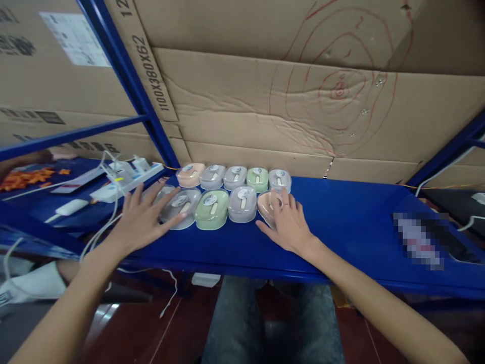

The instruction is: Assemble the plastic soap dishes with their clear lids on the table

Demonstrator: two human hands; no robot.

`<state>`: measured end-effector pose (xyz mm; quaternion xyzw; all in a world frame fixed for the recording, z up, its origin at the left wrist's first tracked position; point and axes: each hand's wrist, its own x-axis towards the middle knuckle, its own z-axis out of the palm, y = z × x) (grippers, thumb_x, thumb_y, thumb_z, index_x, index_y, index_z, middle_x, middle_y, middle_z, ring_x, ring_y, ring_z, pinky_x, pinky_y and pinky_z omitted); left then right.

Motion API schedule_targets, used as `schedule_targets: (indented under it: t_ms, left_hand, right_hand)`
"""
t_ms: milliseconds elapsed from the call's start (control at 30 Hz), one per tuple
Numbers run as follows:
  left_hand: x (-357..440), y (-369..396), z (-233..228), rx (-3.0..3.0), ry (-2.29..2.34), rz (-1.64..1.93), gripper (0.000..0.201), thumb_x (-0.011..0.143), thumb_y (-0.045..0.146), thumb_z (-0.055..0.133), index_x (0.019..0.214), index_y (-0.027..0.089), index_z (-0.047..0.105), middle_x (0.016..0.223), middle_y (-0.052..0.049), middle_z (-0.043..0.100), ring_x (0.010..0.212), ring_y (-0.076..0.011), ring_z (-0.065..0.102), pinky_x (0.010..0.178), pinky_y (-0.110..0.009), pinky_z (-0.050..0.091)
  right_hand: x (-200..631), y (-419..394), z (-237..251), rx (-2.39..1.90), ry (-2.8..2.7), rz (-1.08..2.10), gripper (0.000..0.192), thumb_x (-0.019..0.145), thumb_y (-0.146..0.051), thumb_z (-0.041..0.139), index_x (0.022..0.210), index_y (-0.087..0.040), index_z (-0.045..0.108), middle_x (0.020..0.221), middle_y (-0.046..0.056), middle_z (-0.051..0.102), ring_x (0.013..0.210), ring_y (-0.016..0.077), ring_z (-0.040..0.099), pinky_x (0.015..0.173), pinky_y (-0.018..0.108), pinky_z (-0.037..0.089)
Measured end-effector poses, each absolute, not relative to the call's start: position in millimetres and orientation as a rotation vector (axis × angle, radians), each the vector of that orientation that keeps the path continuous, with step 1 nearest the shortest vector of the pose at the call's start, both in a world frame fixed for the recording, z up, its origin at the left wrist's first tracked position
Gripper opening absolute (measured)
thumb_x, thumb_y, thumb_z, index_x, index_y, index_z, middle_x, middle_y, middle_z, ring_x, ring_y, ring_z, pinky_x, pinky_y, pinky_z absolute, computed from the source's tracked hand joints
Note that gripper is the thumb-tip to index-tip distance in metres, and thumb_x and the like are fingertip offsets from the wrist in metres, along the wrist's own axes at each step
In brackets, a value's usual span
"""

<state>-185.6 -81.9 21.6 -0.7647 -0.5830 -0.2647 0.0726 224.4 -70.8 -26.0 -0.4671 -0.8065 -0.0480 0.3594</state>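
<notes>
Two rows of small rounded plastic boxes with clear lids, round stickers and pale tabs stand on the blue table. My left hand [141, 217] spreads its fingers over the front row's left end, on or just above a grey box [182, 208] and another grey one mostly hidden by the fingers. A green box [211, 210] and a grey box [242, 204] sit between my hands. My right hand [290, 222], fingers apart, lies over a peach box [266, 205] and partly covers it. Behind are a peach box [190, 175], a green box [257, 179] and several grey ones.
Large cardboard sheets [235, 101], one with red rings drawn on it, rise behind the blue table [333, 227]. At left are a power strip [129, 182], white cables and orange pieces [28, 178]. A blurred-out item [419, 240] lies at right.
</notes>
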Motion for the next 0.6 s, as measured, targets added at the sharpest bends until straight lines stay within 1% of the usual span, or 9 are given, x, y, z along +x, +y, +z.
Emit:
schedule_targets:
  t_ms: [33,100,200,267,333,367,433,500,600]
  left_hand:
    - [-190.2,-81.3,16.3,-2.275,-1.781,-0.719,0.063,0.097,0.057,0.07,0.153,0.029,0.061,0.169,-0.014,0.051,0.161,-0.0617,0.024,0.118,-0.093,0.018]
    - [-192.9,-80.6,8.9,-2.245,-1.797,-0.619,0.061,0.099,0.058,0.067,0.154,0.032,0.06,0.165,-0.013,0.056,0.159,-0.0592,0.031,0.117,-0.09,0.025]
    - [-188.8,-80.8,4.4,-2.21,-1.771,-0.59,0.061,0.102,0.06,0.062,0.156,0.031,0.058,0.163,-0.012,0.059,0.158,-0.0537,0.037,0.121,-0.081,0.029]
    - [-184.4,-82.1,2.8,-2.177,-1.758,-0.556,0.065,0.103,0.06,0.059,0.158,0.025,0.057,0.165,-0.016,0.057,0.158,-0.054,0.038,0.122,-0.078,0.03]
    - [-178.9,-84.6,-0.1,-2.14,-1.76,-0.517,0.067,0.102,0.059,0.059,0.159,0.023,0.056,0.166,-0.017,0.056,0.157,-0.0529,0.039,0.123,-0.076,0.03]
    - [-175.4,-86.3,-2.3,-2.102,-1.778,-0.513,0.067,0.101,0.059,0.06,0.159,0.024,0.056,0.167,-0.015,0.055,0.158,-0.0506,0.039,0.124,-0.073,0.03]
    - [-167.1,-90.5,-7.8,-1.991,-1.838,-0.522,0.067,0.097,0.058,0.06,0.159,0.031,0.056,0.169,-0.006,0.055,0.159,-0.0448,0.039,0.126,-0.067,0.029]
    - [-157.2,-95.8,-13.2,-1.9,-1.89,-0.497,0.071,0.093,0.06,0.06,0.16,0.036,0.055,0.169,0.0,0.056,0.161,-0.0416,0.037,0.128,-0.062,0.028]
    - [-139.6,-105.7,-18.0,-1.869,-1.902,-0.435,0.075,0.092,0.067,0.057,0.16,0.036,0.055,0.17,0.0,0.055,0.161,-0.0414,0.037,0.129,-0.06,0.027]
  right_hand:
    - [213.9,-69.5,-26.1,-1.165,-2.099,-0.109,0.099,0.098,-0.076,0.062,0.175,-0.035,0.015,0.177,0.022,0.032,0.156,0.0637,0.03,0.114,0.093,0.029]
    - [197.1,-68.1,-25.2,-1.129,-2.184,-0.096,0.098,0.098,-0.071,0.066,0.176,-0.039,0.014,0.183,0.017,0.023,0.159,0.0664,0.023,0.113,0.098,0.022]
    - [184.6,-67.5,-21.1,-1.153,-2.339,-0.1,0.096,0.096,-0.064,0.073,0.175,-0.042,0.023,0.182,0.014,0.028,0.159,0.0677,0.022,0.113,0.1,0.017]
    - [183.1,-68.7,-16.7,-1.218,-2.401,-0.106,0.091,0.096,-0.062,0.074,0.174,-0.041,0.03,0.179,0.015,0.035,0.16,0.0658,0.023,0.116,0.098,0.015]
    - [184.8,-72.4,-11.0,-1.298,-2.454,-0.128,0.09,0.097,-0.064,0.072,0.174,-0.037,0.033,0.177,0.017,0.038,0.161,0.0643,0.024,0.12,0.095,0.016]
    - [186.4,-75.5,-8.0,-1.331,-2.478,-0.156,0.09,0.098,-0.064,0.071,0.174,-0.035,0.033,0.177,0.018,0.038,0.161,0.0637,0.024,0.12,0.093,0.017]
    - [191.0,-83.8,-2.6,-1.369,-2.515,-0.241,0.089,0.1,-0.064,0.067,0.175,-0.032,0.032,0.177,0.021,0.037,0.161,0.0627,0.027,0.119,0.092,0.022]
    - [197.9,-94.0,1.2,-1.387,-2.529,-0.325,0.085,0.103,-0.062,0.063,0.175,-0.031,0.032,0.177,0.022,0.037,0.16,0.0613,0.031,0.118,0.09,0.026]
    - [213.4,-109.1,2.9,-1.415,-2.529,-0.372,0.082,0.105,-0.062,0.06,0.175,-0.031,0.034,0.177,0.022,0.037,0.16,0.0605,0.031,0.118,0.089,0.028]
